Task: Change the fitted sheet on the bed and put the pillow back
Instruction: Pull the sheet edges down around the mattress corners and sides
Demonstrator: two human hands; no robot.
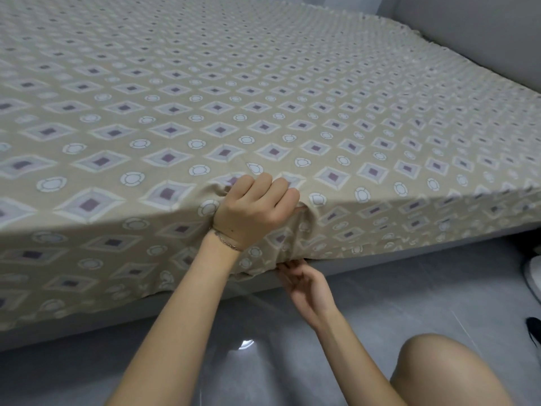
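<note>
A bare knee (439,370) rose over the glossy grey floor tiles (380,303), which mirrored a spot of light. The right hand (307,285) reached up to the gathered hem below the mattress edge, fingers bent, their tips at the cloth; whether they pinched it I couldn't tell. Above it the left hand (251,209), a thin chain bracelet (227,241) on the wrist, was balled tight around a bunch of fabric at the mattress's top edge. The fitted sheet (263,98), beige cotton printed with diamonds and round rosettes, lay smooth across the mattress and hung down over the grey bed base (409,256). A padded grey headboard (468,33) stood at the far side.
</note>
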